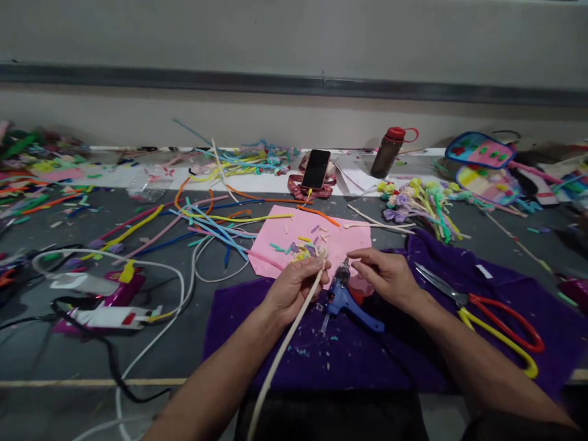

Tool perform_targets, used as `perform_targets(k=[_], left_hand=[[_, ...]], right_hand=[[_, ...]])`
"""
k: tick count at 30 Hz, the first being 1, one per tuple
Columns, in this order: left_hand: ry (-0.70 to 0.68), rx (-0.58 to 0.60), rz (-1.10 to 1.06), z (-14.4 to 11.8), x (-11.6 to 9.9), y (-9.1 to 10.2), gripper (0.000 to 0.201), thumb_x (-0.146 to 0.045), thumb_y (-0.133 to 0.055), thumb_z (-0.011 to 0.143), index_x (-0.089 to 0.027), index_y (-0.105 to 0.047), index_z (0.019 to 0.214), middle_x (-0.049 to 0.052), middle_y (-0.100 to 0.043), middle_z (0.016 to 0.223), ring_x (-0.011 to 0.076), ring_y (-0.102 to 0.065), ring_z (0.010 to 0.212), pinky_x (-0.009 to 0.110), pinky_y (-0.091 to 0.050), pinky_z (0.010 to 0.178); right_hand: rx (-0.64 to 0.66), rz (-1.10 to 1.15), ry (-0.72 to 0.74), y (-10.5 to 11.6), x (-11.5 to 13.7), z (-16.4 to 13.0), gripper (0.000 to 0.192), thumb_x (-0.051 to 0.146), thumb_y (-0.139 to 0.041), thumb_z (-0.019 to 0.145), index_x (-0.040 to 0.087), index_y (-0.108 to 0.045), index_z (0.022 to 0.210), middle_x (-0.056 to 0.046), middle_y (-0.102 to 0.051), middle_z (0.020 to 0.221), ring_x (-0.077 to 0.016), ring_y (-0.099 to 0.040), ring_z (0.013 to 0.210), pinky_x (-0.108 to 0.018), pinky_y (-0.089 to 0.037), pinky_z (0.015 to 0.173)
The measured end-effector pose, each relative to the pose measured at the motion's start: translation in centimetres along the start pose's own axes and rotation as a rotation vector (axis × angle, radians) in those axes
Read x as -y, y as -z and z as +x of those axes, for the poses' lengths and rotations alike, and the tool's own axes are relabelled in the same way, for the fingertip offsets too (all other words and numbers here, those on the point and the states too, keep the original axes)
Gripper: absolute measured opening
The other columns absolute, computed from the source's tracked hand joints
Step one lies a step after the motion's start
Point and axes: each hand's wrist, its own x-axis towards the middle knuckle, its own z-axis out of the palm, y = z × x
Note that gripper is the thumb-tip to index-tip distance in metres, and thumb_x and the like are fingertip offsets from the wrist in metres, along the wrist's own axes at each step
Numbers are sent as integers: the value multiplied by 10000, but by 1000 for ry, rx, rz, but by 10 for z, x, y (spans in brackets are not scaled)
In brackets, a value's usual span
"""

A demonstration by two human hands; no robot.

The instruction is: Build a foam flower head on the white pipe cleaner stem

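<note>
My left hand (296, 285) pinches a long cream chenille stem (287, 343) near its curled, knotted head (323, 252). The stem's tail runs down toward my lap. Just right of it, a blue glue gun (340, 294) lies on a purple cloth (316, 361), nozzle pointing away from me. My right hand (388, 278) hovers beside that nozzle, index finger stretched out and thumb apart from it; I see nothing held there. Small coloured stem clippings (301, 248) lie on a pink sheet (271, 245) beyond my hands.
Scissors (463, 300) with red and yellow handles lie at right. Behind are a phone (316, 168), a bottle (388, 153) and a bunch of chenille flowers (420, 199). Loose stems (211, 226), a white cable (181, 288) and a magenta device (124, 288) spread over the left.
</note>
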Motion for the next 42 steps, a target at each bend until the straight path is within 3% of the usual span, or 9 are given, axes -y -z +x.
perform_targets(k=[3, 8, 10, 16, 22, 30, 37, 42], left_hand=[[8, 3, 49, -1, 1, -3, 192, -270, -647, 689, -90, -632, 755, 13, -567, 527, 26, -388, 332, 151, -250, 318], [6, 62, 110, -3, 4, -4, 163, -237, -631, 701, -86, -623, 762, 8, -560, 540, 24, -399, 348, 134, -273, 321], [-20, 65, 104, -5, 1, -3, 153, -227, -624, 709, -86, -618, 769, 4, -555, 540, 25, -408, 353, 129, -288, 322], [-116, -16, -16, -8, -16, 4, 120, -181, -608, 723, -91, -605, 802, -9, -547, 537, 23, -441, 371, 107, -345, 342], [-157, -61, -58, -2, -23, 13, 100, -174, -629, 697, -113, -576, 755, -26, -552, 520, 20, -418, 337, 115, -337, 321], [-180, -76, -18, -2, -24, 17, 147, -172, -675, 637, -110, -586, 735, -33, -560, 516, 20, -439, 360, 112, -307, 324], [-213, -84, -17, -4, -28, 15, 163, -226, -670, 640, -122, -565, 709, -48, -523, 479, 20, -386, 325, 135, -263, 305], [-226, -101, -50, -5, -32, 17, 176, -235, -662, 661, -125, -563, 756, -51, -529, 503, 14, -344, 310, 144, -225, 288]], right_hand=[[-19, -16, -8, -2, 1, -2, 182, 236, -475, 851, 200, -608, 970, -1, -646, 693, -111, -587, 573, -212, -441, 572], [-132, -48, 116, 1, -1, 0, 192, 177, -470, 844, 183, -609, 977, -57, -608, 847, -151, -570, 771, -262, -438, 686], [-135, -51, 134, 1, -4, 1, 196, 182, -493, 833, 181, -606, 994, -55, -587, 831, -150, -550, 750, -261, -429, 658], [-85, -53, 21, -2, -11, 0, 212, 243, -512, 839, 158, -586, 1018, 24, -534, 599, -96, -475, 515, -215, -374, 530], [-6, -63, 107, 0, -10, 1, 194, 183, -522, 820, 160, -602, 996, -40, -625, 842, -110, -545, 661, -217, -405, 596], [105, -74, 91, -2, -8, -1, 134, 200, -525, 825, 159, -632, 892, -28, -667, 799, -112, -591, 672, -211, -412, 605], [59, -64, 102, -2, -10, 4, 134, 177, -526, 808, 163, -638, 881, -44, -632, 790, -126, -570, 694, -226, -406, 604], [74, -107, 22, 12, 1, 18, 118, 212, -541, 797, 157, -638, 836, -12, -606, 675, -97, -496, 532, -210, -351, 501]])
